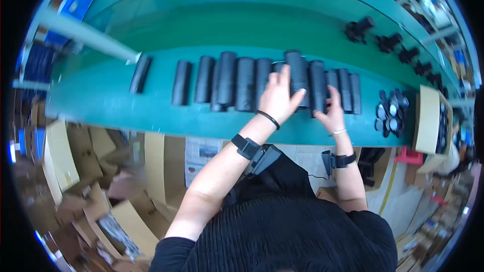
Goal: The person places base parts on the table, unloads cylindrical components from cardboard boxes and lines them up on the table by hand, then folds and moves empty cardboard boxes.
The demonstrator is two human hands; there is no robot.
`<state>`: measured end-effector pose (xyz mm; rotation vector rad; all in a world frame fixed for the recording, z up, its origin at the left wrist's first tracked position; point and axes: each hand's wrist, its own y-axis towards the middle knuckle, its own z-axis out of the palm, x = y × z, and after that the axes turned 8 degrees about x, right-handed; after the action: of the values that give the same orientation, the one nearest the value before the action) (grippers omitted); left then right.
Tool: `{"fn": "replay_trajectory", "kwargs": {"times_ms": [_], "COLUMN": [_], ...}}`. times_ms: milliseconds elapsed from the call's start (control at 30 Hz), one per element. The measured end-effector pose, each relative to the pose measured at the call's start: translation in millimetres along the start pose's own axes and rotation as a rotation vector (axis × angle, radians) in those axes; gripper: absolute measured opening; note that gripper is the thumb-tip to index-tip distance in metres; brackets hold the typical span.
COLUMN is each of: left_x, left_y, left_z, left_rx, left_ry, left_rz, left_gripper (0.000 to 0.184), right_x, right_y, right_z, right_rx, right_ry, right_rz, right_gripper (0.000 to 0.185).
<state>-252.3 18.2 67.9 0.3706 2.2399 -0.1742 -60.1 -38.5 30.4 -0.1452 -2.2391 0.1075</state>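
Note:
Black cylinders, some with a ribbed or mesh-like surface, lie side by side in a row on the green table [101, 108]. My left hand [277, 95] is curled about one textured black cylinder [296, 70], which rests over the row, with the fingers on its left and the thumb across its lower part. Just to the right, my right hand [333, 114] has its thumb at the lower end of another black cylinder [317, 83] and its fingers along the right side. The hands partly hide the cylinders behind them.
A lone black cylinder [140, 74] lies at the left by a metal post [93, 35]. Small black round parts [390, 113] are grouped at the right, beside an open cardboard box [426, 118]. Black fittings [358, 29] stand at the back right. Cartons [126, 221] fill the lower left.

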Motion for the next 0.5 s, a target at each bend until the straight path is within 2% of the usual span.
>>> {"fn": "replay_trajectory", "kwargs": {"times_ms": [33,100,133,167,200,233,300,367,433,500], "left_x": [1.7,9.9,23.1,40.4,55.1,79.2,130.3,169.3,193.4,218.6], "left_y": [-15.1,-55.7,-78.3,-105.6,-137.3,-161.5,-234.2,-313.2,-364.9,-415.3], "left_z": [-9.7,-21.9,-22.0,-20.3,-22.6,-22.8,-16.0,2.5,9.7,22.5], "left_rx": [-0.018,0.044,0.083,0.119,0.135,0.154,-0.008,-0.117,-0.138,-0.178], "left_ry": [-0.098,-0.348,-0.361,-0.374,-0.328,-0.288,-0.278,-0.285,-0.402,-0.728], "left_rz": [0.042,0.089,0.087,0.1,0.026,-0.015,-0.176,-0.459,-0.749,-0.942], "left_gripper": [0.055,0.04,0.038,0.035,0.034,0.033,0.033,0.033,0.031,0.029], "right_x": [0.3,-3.3,-29.7,-32.2,-1.4,-12.8,69.1,128.4,162.2,193.3], "right_y": [3.8,14.7,28.2,34.5,26.5,33.6,-11.5,-62.7,-76.6,-95.1], "right_z": [3.7,4.0,4.0,2.1,-3.8,-8.6,0.7,38.0,95.7,188.7], "right_rx": [-0.067,-0.017,0.013,-0.005,0.043,-0.087,0.044,0.57,1.056,1.542], "right_ry": [0.083,0.092,-0.198,-0.345,-0.475,-0.565,-0.068,0.4,0.379,0.146], "right_rz": [0.052,0.037,-0.112,-0.339,-0.181,-0.3,0.034,-0.116,-0.066,0.155], "right_gripper": [0.065,0.06,0.052,0.043,0.039,0.035,0.038,0.04,0.04,0.04]}}
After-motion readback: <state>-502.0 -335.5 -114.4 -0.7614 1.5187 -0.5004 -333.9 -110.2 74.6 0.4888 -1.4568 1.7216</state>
